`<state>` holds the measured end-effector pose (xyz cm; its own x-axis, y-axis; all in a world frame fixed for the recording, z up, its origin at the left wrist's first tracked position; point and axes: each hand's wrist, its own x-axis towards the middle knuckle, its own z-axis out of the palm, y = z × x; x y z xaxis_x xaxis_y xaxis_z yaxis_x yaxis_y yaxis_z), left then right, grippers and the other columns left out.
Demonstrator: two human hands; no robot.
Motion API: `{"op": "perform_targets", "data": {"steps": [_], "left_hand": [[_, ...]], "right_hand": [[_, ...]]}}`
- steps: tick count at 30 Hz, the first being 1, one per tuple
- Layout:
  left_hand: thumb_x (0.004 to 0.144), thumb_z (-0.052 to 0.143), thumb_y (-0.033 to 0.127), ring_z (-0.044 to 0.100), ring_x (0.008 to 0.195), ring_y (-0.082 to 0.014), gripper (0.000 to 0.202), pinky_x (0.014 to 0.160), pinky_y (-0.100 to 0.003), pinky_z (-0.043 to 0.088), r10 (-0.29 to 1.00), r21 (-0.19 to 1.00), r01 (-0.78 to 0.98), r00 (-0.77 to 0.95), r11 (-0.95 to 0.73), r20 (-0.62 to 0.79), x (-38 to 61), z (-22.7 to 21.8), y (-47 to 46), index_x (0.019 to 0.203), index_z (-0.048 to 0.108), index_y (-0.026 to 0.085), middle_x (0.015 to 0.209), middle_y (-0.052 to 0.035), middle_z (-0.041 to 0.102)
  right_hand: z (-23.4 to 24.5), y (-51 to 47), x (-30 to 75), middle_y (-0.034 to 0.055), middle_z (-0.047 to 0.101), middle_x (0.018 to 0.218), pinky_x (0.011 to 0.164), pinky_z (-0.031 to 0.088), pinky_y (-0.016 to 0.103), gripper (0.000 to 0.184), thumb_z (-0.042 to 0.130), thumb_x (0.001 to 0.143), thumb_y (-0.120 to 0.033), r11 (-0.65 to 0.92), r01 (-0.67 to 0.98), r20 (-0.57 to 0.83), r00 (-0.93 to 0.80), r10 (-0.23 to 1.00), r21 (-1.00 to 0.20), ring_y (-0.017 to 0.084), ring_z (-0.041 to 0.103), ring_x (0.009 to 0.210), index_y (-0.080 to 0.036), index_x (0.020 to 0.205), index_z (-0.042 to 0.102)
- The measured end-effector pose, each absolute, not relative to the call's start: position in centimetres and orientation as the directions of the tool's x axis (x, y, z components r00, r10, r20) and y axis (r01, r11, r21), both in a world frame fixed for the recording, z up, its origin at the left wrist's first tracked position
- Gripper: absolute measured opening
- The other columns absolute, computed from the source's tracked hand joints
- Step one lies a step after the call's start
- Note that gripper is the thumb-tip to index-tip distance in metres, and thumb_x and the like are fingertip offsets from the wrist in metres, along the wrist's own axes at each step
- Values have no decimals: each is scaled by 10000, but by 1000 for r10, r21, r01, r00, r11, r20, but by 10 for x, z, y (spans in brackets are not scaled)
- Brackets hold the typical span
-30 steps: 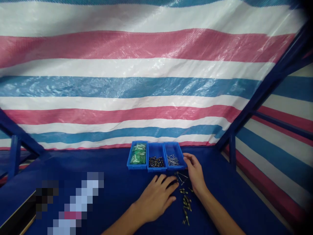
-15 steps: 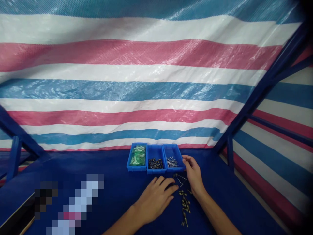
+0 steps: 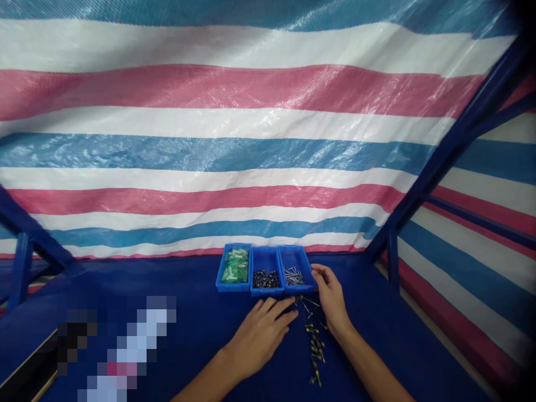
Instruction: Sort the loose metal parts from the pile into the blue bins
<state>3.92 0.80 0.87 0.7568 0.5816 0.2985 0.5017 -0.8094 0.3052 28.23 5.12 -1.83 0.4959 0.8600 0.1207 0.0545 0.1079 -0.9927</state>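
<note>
Striped tarp (image 3: 209, 151) behind. Three blue trays (image 3: 267, 292) in a row on blue cloth (image 3: 389, 346): green bags (image 3: 235, 265), dark little bits (image 3: 265, 279), silver nails (image 3: 293, 276). Left hand (image 3: 259, 338) flat and open, fingers apart, nothing in it, on the cloth. Right hand (image 3: 330, 298) half curled, touching the last tray's side (nothing held, as far as can be seen). Loose metal pins (image 3: 315, 349) in a long messy line between the hands, running from the trays toward the body, each one pointing its own way.

A left hand (image 3: 259, 338) and a right hand (image 3: 330, 298) are seen bare; behind the fingers, slim forearms (image 3: 372, 371) are left uncovered.
</note>
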Motion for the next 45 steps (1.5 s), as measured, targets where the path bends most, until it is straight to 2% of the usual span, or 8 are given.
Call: {"op": "perform_targets", "data": {"steps": [4,9,15,21,25,32,36,45], "left_hand": [[1066,634,203,566,1289,-292,556,1091,-493,520,579,280,512,766,-812,280,42,12,9,1591,472,289,1662,-22,492],[1089,598,213,594,1253,-270,407,1053,-444,540,581,291,510,765,-810,276,42,12,6,1487,574,294,1499,-41,617],[1056,634,178,624,1212,-281,372,1033,-443,568,630,277,566,710,-777,316,42,6,7,1423,601,227,1371,-88,625],[1086,598,213,692,995,-248,136,849,-375,622,660,260,613,627,-746,413,39,-9,14,1187,687,196,1122,-78,669],[1099,584,217,704,909,-228,108,785,-337,609,656,269,606,617,-748,434,37,-12,16,1070,688,207,1011,-48,679],[1108,547,191,687,954,-219,105,869,-345,582,700,526,464,519,-712,490,31,1,11,1133,645,219,1060,-49,699],[1103,555,196,674,962,-213,114,888,-350,572,716,592,404,432,-697,548,29,5,11,1109,666,222,1056,-61,686],[1080,611,252,643,751,-153,169,698,-268,564,768,687,350,209,-637,605,27,8,16,1173,752,239,1034,-65,696]], "right_hand": [[-18,52,282,63,768,1001,788,539,359,388,760,785,-536,109,51,119,494,861,-993,281,689,938,-228,1020,751],[-18,53,281,65,768,1002,798,542,367,392,761,778,-532,106,57,121,505,855,-993,282,688,938,-225,1021,756],[-16,52,282,61,766,995,780,533,354,405,758,776,-544,92,59,110,503,857,-994,279,682,935,-221,1020,756],[-12,50,281,59,765,1011,748,521,340,414,757,783,-553,84,58,102,500,860,-995,271,673,919,-223,1032,758],[-9,49,280,63,768,1004,712,509,334,439,764,769,-581,74,51,89,500,862,-996,268,669,886,-225,1027,761],[-7,48,280,65,764,992,748,526,345,421,760,766,-558,61,39,73,502,862,-997,280,676,923,-221,1019,761],[-6,48,279,59,770,975,757,536,351,419,771,760,-564,67,34,75,499,863,-997,280,683,913,-225,1007,761],[-10,50,281,54,765,986,721,509,330,426,763,776,-566,51,22,55,487,872,-998,267,669,897,-227,1034,764]]}}
